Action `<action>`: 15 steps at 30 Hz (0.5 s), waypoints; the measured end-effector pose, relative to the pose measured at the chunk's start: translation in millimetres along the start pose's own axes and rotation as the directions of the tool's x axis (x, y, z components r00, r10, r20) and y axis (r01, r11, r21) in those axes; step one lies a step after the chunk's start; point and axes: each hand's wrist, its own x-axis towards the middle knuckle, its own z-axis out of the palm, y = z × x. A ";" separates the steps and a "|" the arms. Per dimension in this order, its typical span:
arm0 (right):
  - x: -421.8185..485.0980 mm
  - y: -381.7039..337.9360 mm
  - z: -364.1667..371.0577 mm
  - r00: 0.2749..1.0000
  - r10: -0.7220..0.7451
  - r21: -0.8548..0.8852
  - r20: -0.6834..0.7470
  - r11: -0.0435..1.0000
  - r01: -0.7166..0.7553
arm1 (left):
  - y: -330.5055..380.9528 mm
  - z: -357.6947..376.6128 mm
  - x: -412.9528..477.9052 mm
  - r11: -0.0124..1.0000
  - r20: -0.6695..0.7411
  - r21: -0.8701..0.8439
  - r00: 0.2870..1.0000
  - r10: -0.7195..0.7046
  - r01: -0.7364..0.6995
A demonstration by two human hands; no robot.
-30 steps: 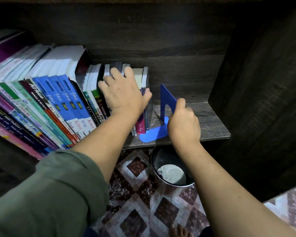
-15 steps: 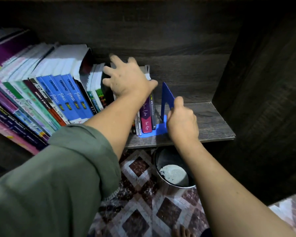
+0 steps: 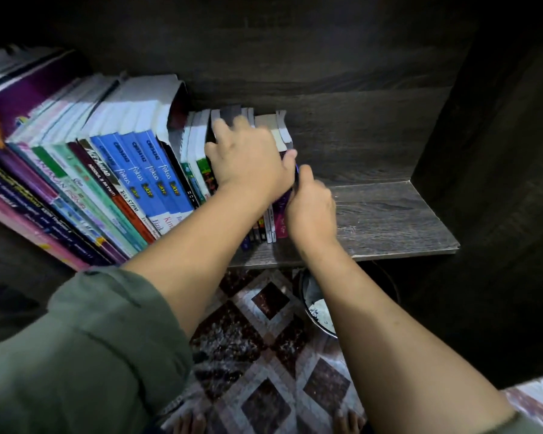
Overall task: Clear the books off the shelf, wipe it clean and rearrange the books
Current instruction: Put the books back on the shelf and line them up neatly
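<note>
A row of books [image 3: 132, 170] leans along the dark wooden shelf [image 3: 386, 220], blue and green spines to the left, smaller books at the right end. My left hand [image 3: 248, 161] lies spread over the tops of those smaller books [image 3: 275, 227], fingers straight, pressing on them. My right hand [image 3: 311, 211] grips a blue metal bookend [image 3: 297, 170], which stands tight against the last book; only a sliver of its upright shows above my thumb. Its base is hidden under my hand.
The shelf's right part [image 3: 389, 214] is bare wood up to the side wall [image 3: 499, 183]. Below the shelf a metal bowl [image 3: 318, 311] with something white inside stands on a patterned floor [image 3: 257, 339]. Bare toes [image 3: 188, 422] show at the bottom edge.
My right hand has slid the blue bookend leftward until it sits against the last book. The small books have been pushed more upright by my left hand.
</note>
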 end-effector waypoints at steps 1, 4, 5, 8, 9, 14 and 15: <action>-0.5 -0.4 -0.5 1.000 0.005 -0.010 0.006 1.000 -0.005 | -4.6 1.4 -4.4 0.998 -0.006 0.013 0.998 0.064 -0.064; -5.8 -5.4 -1.4 0.999 0.026 -0.035 0.030 0.999 -0.025 | -23.4 12.1 -16.1 0.963 -0.032 0.089 0.966 0.258 -0.254; -7.0 -7.5 -0.8 0.998 0.044 -0.046 0.035 0.998 -0.042 | -29.6 17.3 -18.8 0.949 -0.042 0.120 0.953 0.299 -0.292; -8.9 -10.4 3.8 0.997 0.079 -0.070 0.021 0.995 -0.077 | -40.0 27.5 -22.8 0.924 -0.103 0.166 0.926 0.364 -0.344; -9.5 -10.7 4.7 0.997 0.074 -0.076 0.016 0.994 -0.072 | -40.9 27.3 -22.7 0.921 -0.112 0.170 0.921 0.373 -0.352; -6.5 -3.6 -3.5 0.996 0.072 -0.149 0.058 0.987 -0.062 | -41.3 23.5 -26.1 0.913 -0.108 0.167 0.913 0.393 -0.373; -7.0 0.4 -3.1 0.991 0.101 -0.167 0.087 0.982 -0.085 | -43.9 25.3 -31.1 0.909 -0.137 0.189 0.906 0.400 -0.373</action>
